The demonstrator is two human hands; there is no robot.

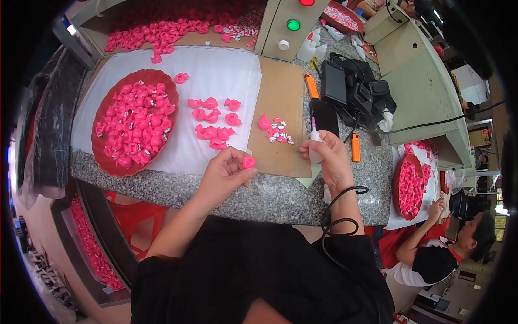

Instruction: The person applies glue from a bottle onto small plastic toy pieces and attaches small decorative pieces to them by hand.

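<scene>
Between the thumb and fingers of my left hand (229,171) is a small pink molded piece (249,162), held above the counter's near side. My right hand (333,159) grips a white squeeze bottle (315,146) with a thin purplish nozzle pointing up. Left of that bottle, a heap of small white and pink parts (279,133) lies on a cardboard sheet (280,97), with one pink piece (264,122) beside it. Several pink pieces (208,115) stand in loose rows on white paper (226,70). A red scalloped tray (99,154) at the left holds many more.
Orange lighters (311,86) and a black device with cables (353,83) lie on the granite counter (259,200) at right. A machine panel with a green button (293,25) rises at the back. A black cord (345,221) loops by my right forearm. Another person (437,248) works at far right.
</scene>
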